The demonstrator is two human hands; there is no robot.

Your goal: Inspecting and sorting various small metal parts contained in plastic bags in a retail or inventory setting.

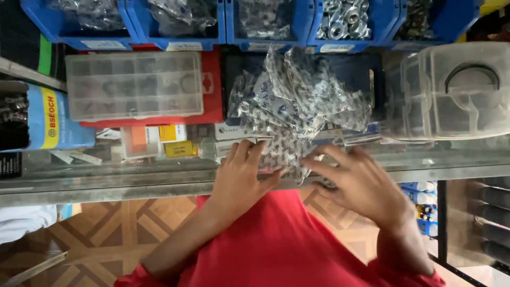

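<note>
Both hands are down on a heap of small printed plastic packets point(297, 101) piled on the glass worktop point(106, 178). The left hand point(239, 178) lies with fingers spread across the near edge of the heap, and the right hand point(361, 183) is splayed just beside it, fingertips on the same packets. Both are open and pressing or gathering rather than clamped on any one packet, though the right one is a bit blurred so I can't be sure nothing's pinched. Progress-wise I'd say it's early or mid: the packets sit in one loose mound, nothing looks sorted off to the side. Room is tight. A clear compartment box on a red tray point(135, 85) sits to the left, a big clear plastic case point(457, 90) crowds the right, and a row of blue bins point(255, 21) with nuts and bagged parts closes off the far side. The only free strip is the worktop's near edge, right by the person's red shirt point(276, 239), and packets already hang close to that edge.
</note>
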